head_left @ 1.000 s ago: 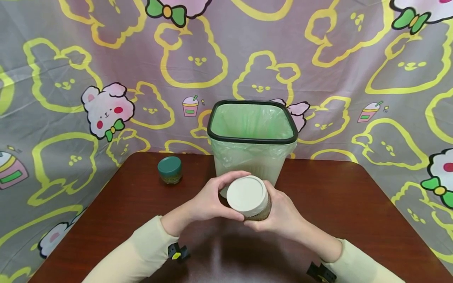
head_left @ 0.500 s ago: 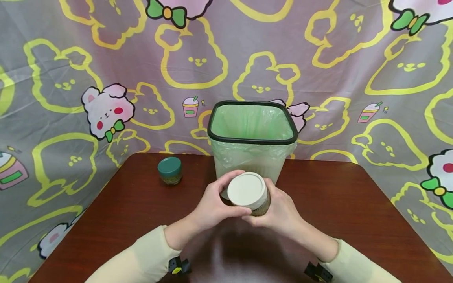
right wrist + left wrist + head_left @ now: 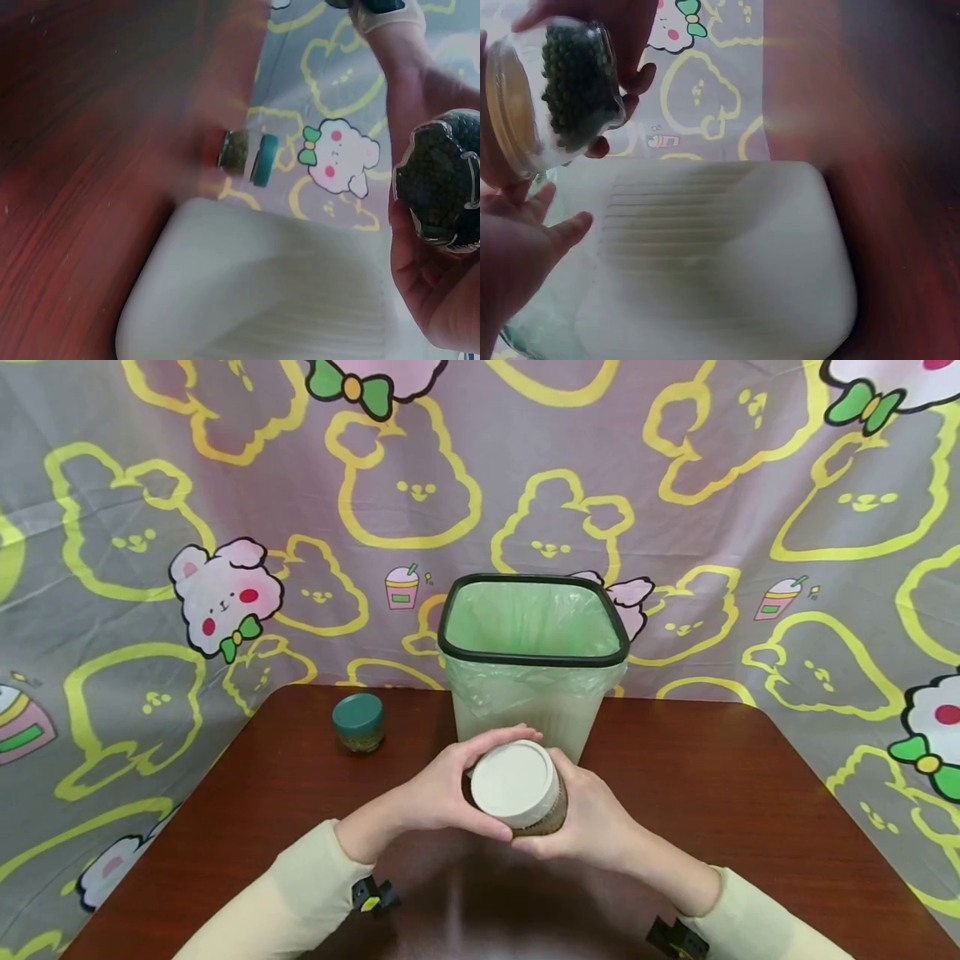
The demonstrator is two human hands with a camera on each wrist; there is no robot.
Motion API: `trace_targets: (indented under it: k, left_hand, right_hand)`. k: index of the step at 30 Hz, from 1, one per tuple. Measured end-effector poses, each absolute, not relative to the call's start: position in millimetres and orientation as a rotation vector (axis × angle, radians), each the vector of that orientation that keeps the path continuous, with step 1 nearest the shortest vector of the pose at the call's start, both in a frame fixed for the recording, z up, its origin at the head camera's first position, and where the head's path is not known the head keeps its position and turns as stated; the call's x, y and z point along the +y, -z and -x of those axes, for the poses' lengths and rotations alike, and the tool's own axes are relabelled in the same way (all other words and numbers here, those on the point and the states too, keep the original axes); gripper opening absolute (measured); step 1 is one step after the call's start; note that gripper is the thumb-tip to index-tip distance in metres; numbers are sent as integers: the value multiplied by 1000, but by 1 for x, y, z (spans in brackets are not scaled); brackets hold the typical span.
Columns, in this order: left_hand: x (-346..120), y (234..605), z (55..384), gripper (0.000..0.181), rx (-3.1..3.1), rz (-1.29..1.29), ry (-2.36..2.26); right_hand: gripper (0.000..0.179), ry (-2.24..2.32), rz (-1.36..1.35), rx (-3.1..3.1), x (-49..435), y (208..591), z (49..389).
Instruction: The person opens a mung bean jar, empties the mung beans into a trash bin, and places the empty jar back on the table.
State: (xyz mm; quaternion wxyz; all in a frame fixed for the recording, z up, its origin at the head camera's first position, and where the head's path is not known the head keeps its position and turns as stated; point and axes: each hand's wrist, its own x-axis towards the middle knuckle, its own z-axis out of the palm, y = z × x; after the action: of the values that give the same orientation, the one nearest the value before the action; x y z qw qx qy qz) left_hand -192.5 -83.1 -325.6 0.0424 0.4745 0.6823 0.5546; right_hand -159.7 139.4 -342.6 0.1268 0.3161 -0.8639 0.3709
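A glass jar (image 3: 577, 90) of small dark green beans or grains is held up in front of the waste bin, its cream lid (image 3: 513, 783) tilted toward me. My left hand (image 3: 438, 792) curls round that lid, thumb along its near side and fingers along the far side. From the right, my right hand (image 3: 596, 814) grips the glass body. The right wrist view shows the jar's bottom (image 3: 442, 180) with the right fingers wrapped below it. Part of the glass is hidden behind the hands in the head view.
The pale waste bin (image 3: 525, 702), with a black rim and green liner, stands at the back middle of the dark wooden table (image 3: 712, 793). A second, smaller jar with a teal lid (image 3: 358, 717) stands back left. A patterned cloth hangs behind.
The left hand turned round the lid, its thumb sliding right, then swung back to the left. The jar is now slightly lower and farther left. The bin and the teal-lidded jar stayed put.
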Motion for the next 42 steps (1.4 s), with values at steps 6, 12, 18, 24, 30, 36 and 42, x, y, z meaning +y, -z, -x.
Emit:
trace_targets:
  k: [6, 12, 18, 24, 30, 36, 42]
  left_hand:
    - [-85, 330, 191, 85, 2063, -1457, -1733]
    - [-77, 330, 185, 84, 2156, -1349, -1818]
    - [-66, 330, 175, 79, 2220, -1169, -1963]
    - [-69, 326, 176, 82, 2275, -1182, -1854]
    - [-82, 323, 189, 88, 2159, -1329, -1685]
    - [-83, 324, 192, 88, 2108, -1390, -1678]
    - [-84, 324, 190, 85, 2117, -1358, -1677]
  right_hand:
    - [85, -1068, -934, -2523, 138, 341, 156]
    - [81, -1039, -873, -2516, 139, 341, 157]
    - [78, -983, -799, -2495, 139, 343, 160]
    - [79, -981, -796, -2473, 141, 343, 161]
    - [82, -1093, -889, -2498, 144, 344, 161]
    - [83, -1132, -945, -2503, 144, 343, 161]
    - [82, -1104, -943, -2507, 144, 342, 160]
